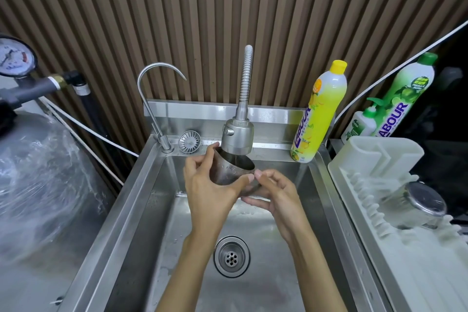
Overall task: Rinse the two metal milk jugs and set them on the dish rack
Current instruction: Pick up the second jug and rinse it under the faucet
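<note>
Under faucet [238, 138], jug [231, 172] in left hand [207, 191], right hand [274, 197]

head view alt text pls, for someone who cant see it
A left hand and a right hand hold a metal milk jug tilted under the spray faucet head above a steel sink. To the right, what looks like a second metal jug sits bottom-up on a white dish rack, and a yellow dish soap bottle stands on the sink's back edge.

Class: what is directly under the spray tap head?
A metal milk jug, held by the left hand and right hand. The spray tap head covers most of its inside.
</note>
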Available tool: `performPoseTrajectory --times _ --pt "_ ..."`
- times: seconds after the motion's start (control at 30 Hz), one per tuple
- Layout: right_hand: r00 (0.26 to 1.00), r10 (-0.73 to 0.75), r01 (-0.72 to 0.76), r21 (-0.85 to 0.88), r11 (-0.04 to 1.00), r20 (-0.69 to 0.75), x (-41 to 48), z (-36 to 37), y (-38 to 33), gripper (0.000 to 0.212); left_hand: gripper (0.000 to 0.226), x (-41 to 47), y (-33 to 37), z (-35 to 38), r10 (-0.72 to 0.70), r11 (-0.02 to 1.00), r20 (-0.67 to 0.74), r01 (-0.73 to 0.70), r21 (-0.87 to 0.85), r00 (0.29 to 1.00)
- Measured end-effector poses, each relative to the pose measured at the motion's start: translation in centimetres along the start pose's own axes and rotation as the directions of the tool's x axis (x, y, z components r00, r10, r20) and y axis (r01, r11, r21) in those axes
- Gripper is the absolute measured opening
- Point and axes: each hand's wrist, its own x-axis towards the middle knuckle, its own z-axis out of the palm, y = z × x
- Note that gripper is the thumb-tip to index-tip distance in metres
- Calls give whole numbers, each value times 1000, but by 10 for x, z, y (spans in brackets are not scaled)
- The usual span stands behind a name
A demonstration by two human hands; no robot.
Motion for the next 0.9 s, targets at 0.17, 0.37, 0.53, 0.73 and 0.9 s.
performPoseTrajectory --times 0.17,0.37,0.53,0.73,0.9 --pt "990 -10 -12 -158 987 -138 -5 -6 -20 19 52 0 3 -5 -157 986 162 163 -20 974" --pt "936 -255 104 -501 859 -243 -12 -13 -36 26 33 -2 -3 -2 -244 887 441 382 -260 864" --pt "902 -403 237 -603 762 -154 -15 -13 -40 20 42 -8 -3 10 -199 783 468 427 -452 861" --pt "947 -308 278 -245 929 -94 2 -9 -26 19 75 -2 -4 19 -174 784 291 311 -537 941" --pt "995 -103 103 53 993 8 13 1 -13 20 83 1 2 6 -58 967 52 69 -245 997"
